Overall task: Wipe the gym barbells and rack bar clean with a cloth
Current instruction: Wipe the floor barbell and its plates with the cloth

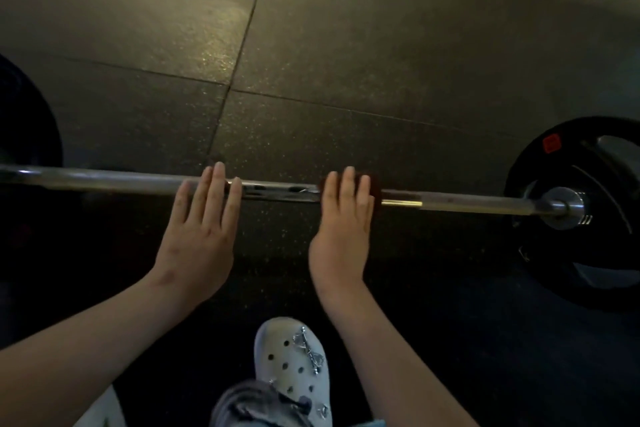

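A steel barbell (121, 180) lies across the dark gym floor from left to right, with a black weight plate (588, 215) on its right end and another (27, 121) at the left edge. My left hand (201, 232) lies flat with straight fingers resting on the bar near its middle. My right hand (343, 229) presses a dark reddish cloth (375, 189) onto the bar with straight fingers. Only the cloth's edges show around my fingers.
The floor is dark rubber tiling (311, 45) with seams crossing beyond the bar. My foot in a white clog (294, 364) with shiny charms stands just behind the bar, between my forearms. The steel collar (564, 206) sticks out of the right plate.
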